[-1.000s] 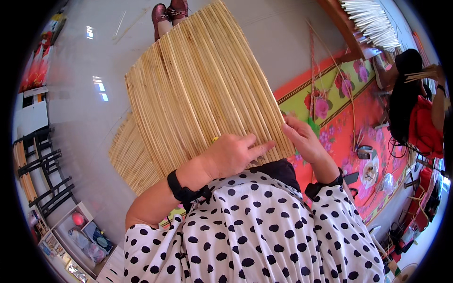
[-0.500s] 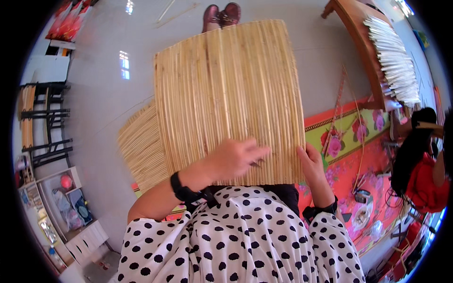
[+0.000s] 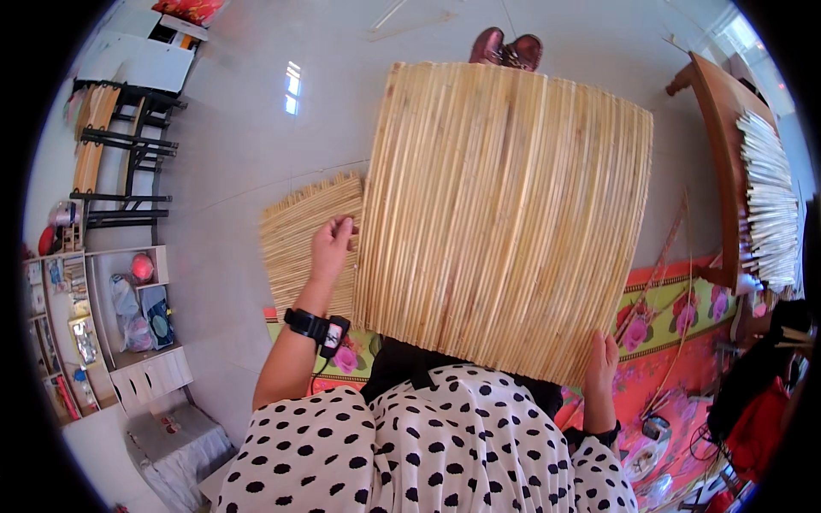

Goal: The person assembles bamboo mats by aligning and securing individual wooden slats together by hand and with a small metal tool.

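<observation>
A squarish panel of straight, pale yellow reed stalks laid side by side [image 3: 505, 214] lies across my lap, tilted, its lower edge towards my body. My right hand [image 3: 601, 363] grips its lower right corner, the thumb on the top face and the other fingers mostly hidden. Just off the panel's left edge is my left hand [image 3: 332, 244], with fingers curled and tips together; anything small between them does not show. Beneath that hand a second reed panel [image 3: 295, 244] sticks out at the left, partly covered by the first.
A wooden bench [image 3: 714, 145] at the right carries a pile of pale stalks [image 3: 767, 197]. A red flowered mat [image 3: 658, 368] covers the floor at my right. Maroon shoes [image 3: 505, 50] show beyond the panel. Shelves [image 3: 141, 308] and black folded frames [image 3: 128, 154] stand at the left.
My left hand has left the panel's lower middle and moved to its left edge. The panel has turned slightly clockwise. My right hand keeps its hold, and the whole view has shifted.
</observation>
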A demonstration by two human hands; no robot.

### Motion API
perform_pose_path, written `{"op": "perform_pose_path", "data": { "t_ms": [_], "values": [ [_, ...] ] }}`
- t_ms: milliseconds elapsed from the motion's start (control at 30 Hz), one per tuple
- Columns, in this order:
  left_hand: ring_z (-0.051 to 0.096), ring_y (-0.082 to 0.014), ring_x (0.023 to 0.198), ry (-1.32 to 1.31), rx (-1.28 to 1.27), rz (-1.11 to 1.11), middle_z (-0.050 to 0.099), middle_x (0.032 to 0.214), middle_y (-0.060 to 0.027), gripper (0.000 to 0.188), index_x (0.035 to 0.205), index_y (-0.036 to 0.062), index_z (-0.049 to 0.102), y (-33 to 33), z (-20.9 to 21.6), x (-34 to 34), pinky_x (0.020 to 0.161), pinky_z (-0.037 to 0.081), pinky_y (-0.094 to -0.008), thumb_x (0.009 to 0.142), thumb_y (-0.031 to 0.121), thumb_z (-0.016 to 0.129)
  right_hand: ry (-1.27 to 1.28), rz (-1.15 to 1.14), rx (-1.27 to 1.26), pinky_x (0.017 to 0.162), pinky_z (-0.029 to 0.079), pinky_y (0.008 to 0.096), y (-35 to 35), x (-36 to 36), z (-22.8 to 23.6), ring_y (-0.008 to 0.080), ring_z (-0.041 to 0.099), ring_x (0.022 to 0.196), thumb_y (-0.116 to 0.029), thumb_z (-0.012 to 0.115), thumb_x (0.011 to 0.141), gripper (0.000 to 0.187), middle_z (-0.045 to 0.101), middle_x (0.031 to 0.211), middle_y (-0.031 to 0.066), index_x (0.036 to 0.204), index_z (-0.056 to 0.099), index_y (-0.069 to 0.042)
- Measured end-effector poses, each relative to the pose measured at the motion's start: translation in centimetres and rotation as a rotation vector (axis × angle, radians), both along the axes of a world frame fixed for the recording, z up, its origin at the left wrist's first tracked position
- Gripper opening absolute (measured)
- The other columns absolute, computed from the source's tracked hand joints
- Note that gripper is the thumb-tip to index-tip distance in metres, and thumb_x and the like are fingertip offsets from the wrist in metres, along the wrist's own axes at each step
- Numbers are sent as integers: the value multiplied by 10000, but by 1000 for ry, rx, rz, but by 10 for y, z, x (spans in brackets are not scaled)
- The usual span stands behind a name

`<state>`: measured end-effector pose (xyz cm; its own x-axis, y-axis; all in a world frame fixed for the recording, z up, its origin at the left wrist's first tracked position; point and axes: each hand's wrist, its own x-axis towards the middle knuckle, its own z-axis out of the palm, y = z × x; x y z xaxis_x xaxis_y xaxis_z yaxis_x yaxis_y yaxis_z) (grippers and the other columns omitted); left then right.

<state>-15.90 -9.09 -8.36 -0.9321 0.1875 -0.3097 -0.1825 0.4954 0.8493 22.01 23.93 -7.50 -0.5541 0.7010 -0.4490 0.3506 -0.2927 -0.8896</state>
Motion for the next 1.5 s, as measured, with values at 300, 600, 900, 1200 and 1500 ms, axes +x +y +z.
{"op": "perform_pose_path", "data": {
  "t_ms": [300,600,900,1200,1500],
  "values": [
    [567,-88,798,-257,523,102,622,911,-20,247,1008,11,601,40,18,23,740,463,-228,938,228,508,-91,-34,76,792,422,251,5,1,-3,114,531,881,-238,401,967,337,592,990,62,1068,538,52],
    [429,-39,647,17,309,4,502,704,56,164,860,16,593,45,52,36,605,384,-195,884,179,591,-19,-25,122,795,424,257,9,4,-25,134,537,882,-263,384,974,376,595,994,83,1074,528,69],
    [477,-49,710,10,369,-6,554,784,22,154,943,-1,587,36,74,59,665,408,-201,905,143,550,-138,-39,160,831,419,298,26,13,-22,186,536,942,-369,371,964,484,588,1043,107,1125,521,62],
    [456,-33,697,-16,506,-19,532,765,39,185,933,15,584,31,97,67,640,390,-195,923,192,530,64,-216,15,870,446,323,28,9,-11,214,560,1010,-426,353,958,546,561,1134,111,1225,462,36],
    [538,-61,754,-171,594,-159,597,864,4,360,1051,2,587,18,108,60,691,436,-210,959,319,443,83,-211,-116,952,415,331,-3,9,-11,216,519,1111,-418,337,962,530,489,1272,86,1326,375,-34]
  ]
}}
